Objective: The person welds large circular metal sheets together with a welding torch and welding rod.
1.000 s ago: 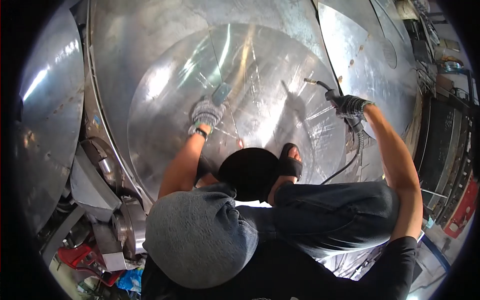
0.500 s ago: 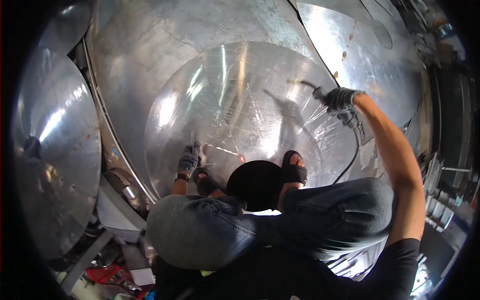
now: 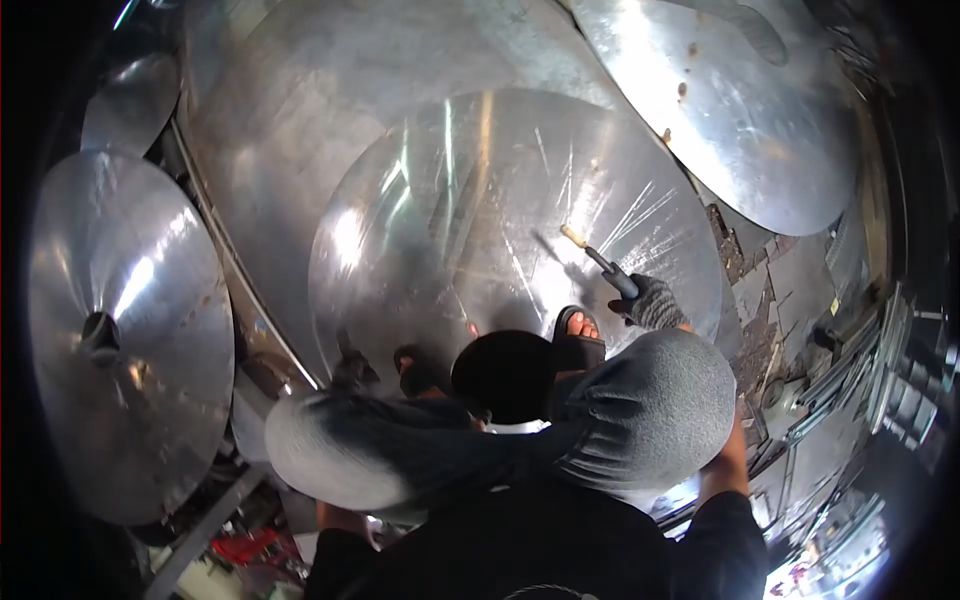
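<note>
Squatting in a metal workshop on a large round disc of shiny, scratched sheet metal (image 3: 450, 200), laid over a wider dull grey steel sheet (image 3: 290, 90). Left of the disc, a domed silver plate with a dark centre hole (image 3: 120, 330). Just beyond the disc's upper right edge, another bright round plate (image 3: 740, 120). Right of the disc, cluttered floor (image 3: 800, 340), too blurred to sort. Over the disc's near edge, grey-trousered knees (image 3: 650, 410) hiding part of it, a black round shape (image 3: 500, 375) between them, and a foot in a black sandal (image 3: 578, 345). Near the disc's lower right rim, the right hand (image 3: 655, 303) in a grey knit glove, fingers wrapped tight round a black-handled torch with a brass tip (image 3: 600, 265), tip pointing toward the disc's middle. At the disc's lower left rim, the left hand (image 3: 355, 372), dark-gloved, fingers too blurred to tell.
</note>
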`<action>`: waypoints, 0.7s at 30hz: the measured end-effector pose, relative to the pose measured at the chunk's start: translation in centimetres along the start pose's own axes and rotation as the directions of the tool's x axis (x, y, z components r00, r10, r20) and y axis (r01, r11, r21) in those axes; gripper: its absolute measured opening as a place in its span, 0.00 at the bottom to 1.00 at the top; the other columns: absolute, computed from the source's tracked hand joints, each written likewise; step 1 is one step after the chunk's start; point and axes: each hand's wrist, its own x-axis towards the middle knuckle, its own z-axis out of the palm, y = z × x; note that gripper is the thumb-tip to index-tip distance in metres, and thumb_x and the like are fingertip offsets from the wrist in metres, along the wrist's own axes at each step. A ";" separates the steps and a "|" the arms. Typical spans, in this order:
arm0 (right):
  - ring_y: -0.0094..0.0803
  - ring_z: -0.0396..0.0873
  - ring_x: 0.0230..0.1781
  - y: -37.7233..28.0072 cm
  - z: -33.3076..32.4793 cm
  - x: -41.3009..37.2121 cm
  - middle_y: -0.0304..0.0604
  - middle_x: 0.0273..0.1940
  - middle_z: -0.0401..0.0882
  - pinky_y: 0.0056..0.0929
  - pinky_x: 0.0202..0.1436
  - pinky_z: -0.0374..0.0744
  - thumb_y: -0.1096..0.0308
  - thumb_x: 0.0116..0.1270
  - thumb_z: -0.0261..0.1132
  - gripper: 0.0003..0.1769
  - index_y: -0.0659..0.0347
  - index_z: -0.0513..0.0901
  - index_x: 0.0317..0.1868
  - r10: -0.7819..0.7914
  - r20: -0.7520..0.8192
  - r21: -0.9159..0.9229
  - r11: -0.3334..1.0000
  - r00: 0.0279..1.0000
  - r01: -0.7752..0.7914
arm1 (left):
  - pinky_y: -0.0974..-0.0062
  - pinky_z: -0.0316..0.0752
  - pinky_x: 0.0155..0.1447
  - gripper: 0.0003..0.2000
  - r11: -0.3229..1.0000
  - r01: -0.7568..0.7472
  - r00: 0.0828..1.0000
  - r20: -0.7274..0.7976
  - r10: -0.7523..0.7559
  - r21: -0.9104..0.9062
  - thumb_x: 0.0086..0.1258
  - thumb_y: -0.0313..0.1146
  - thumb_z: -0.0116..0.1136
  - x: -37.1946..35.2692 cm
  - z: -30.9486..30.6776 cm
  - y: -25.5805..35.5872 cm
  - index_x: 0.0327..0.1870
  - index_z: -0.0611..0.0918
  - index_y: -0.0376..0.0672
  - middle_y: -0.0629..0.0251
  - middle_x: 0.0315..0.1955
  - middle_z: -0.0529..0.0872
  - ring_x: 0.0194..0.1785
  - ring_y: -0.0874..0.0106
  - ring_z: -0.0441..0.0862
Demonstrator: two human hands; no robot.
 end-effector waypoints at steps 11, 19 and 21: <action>0.40 0.92 0.40 1.9 -0.8 12.1 0.56 0.43 0.91 0.38 0.44 0.88 0.47 0.62 0.83 0.35 0.65 0.85 0.58 -0.336 -0.117 0.049 0.938 0.934 0.344 | 0.59 0.82 0.57 0.23 0.997 -0.044 0.986 -0.163 0.032 -0.070 0.85 0.52 0.57 -5.1 -15.3 12.2 0.56 0.85 0.36 0.50 0.50 0.93 0.54 0.52 0.90; 0.42 0.91 0.43 11.5 3.6 11.8 0.57 0.44 0.91 0.39 0.47 0.87 0.47 0.60 0.83 0.36 0.66 0.85 0.59 -0.352 -0.053 0.092 0.930 0.935 0.356 | 0.52 0.82 0.54 0.14 0.528 -0.248 0.929 0.045 0.368 0.812 0.81 0.40 0.60 -2.3 -19.1 22.3 0.55 0.84 0.39 0.45 0.40 0.89 0.48 0.43 0.87; 0.42 0.91 0.43 10.8 4.1 12.6 0.57 0.45 0.91 0.39 0.47 0.87 0.47 0.60 0.84 0.37 0.67 0.85 0.59 -0.395 -0.042 0.095 0.913 0.918 0.398 | 0.50 0.81 0.55 0.15 0.397 -0.357 0.896 0.190 0.401 0.845 0.78 0.40 0.61 0.4 -18.8 24.6 0.54 0.85 0.38 0.43 0.40 0.89 0.50 0.43 0.87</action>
